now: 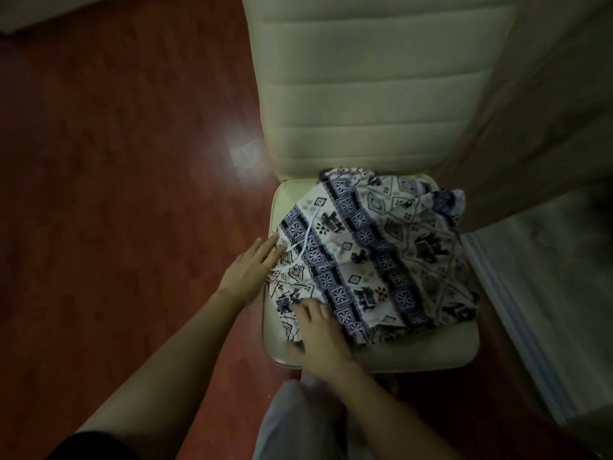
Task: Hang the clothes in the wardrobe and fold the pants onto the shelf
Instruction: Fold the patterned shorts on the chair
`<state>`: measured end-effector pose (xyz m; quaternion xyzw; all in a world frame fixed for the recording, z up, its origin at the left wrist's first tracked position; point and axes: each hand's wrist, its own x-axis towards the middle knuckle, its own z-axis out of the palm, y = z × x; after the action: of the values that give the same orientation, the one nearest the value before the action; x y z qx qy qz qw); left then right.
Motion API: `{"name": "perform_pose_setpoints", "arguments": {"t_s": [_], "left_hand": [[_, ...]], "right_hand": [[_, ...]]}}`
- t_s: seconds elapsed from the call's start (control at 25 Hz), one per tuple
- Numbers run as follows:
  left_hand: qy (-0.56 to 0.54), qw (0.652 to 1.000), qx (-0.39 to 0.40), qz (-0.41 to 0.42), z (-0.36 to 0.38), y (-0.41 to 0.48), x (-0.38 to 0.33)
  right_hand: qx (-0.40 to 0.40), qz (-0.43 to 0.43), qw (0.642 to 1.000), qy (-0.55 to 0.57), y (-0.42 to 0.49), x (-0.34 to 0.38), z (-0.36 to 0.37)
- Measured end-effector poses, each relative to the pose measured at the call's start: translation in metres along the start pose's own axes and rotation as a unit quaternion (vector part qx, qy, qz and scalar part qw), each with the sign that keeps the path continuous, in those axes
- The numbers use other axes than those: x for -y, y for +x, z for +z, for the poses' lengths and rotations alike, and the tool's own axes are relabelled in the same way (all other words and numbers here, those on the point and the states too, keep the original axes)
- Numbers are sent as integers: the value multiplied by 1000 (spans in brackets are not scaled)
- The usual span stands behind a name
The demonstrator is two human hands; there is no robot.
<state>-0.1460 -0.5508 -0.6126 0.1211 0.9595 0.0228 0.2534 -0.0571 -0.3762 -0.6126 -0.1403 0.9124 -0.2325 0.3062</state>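
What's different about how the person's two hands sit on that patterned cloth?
The left hand lies at the left edge of the cloth, by the white drawstring; the right hand sits on its near edge. The left hand's fingers are straight and together; the right hand's look blurred, so whether they grip is unclear. Both touch the cloth, which lies on the chair seat.

You have no text, label, brand or number to read anywhere in this view. The pants (371, 257) on the chair (365, 94) carry only a blue-and-white print of bands, diamonds and small figures, with no lettering that can be made out in the dim light.
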Motion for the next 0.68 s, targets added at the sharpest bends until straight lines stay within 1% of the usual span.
{"name": "perform_pose_setpoints", "arguments": {"t_s": [0.04, 0.08, 0.2, 0.24, 0.32, 0.36, 0.44, 0.48, 0.56, 0.6, 0.68], "left_hand": [[3, 1000, -2, 0, 12, 5, 4], [6, 1000, -10, 1, 23, 10, 7], [16, 999, -31, 29, 26, 24, 17], [12, 999, -23, 43, 23, 25, 19], [-10, 997, 11, 72, 8, 20, 17], [-48, 995, 34, 75, -4, 15, 13], [-183, 980, 48, 58, -50, -1, -4], [-240, 969, 30, 56, -79, -10, -16], [-325, 944, -23, 60, -140, -31, -42], [-345, 934, -50, 84, -183, -46, -57], [-382, 913, -79, 120, -236, -62, -77]], "right_hand": [[23, -2, 999, -27, 9, 0, 16], [17, -12, 998, -58, 16, -1, 30], [-12, -26, 997, -73, 24, -10, 37], [-20, -36, 998, -48, 22, -17, 30], [-41, -7, 997, 59, 9, -33, 4], [-77, 15, 990, 121, 0, -40, -17], [-188, 51, 959, 206, -25, -51, -75], [-232, 48, 946, 223, -39, -52, -108], [-292, 37, 927, 234, -72, -47, -174], [-331, 30, 913, 237, -96, -34, -220], [-394, 4, 888, 239, -123, -16, -277]]}}
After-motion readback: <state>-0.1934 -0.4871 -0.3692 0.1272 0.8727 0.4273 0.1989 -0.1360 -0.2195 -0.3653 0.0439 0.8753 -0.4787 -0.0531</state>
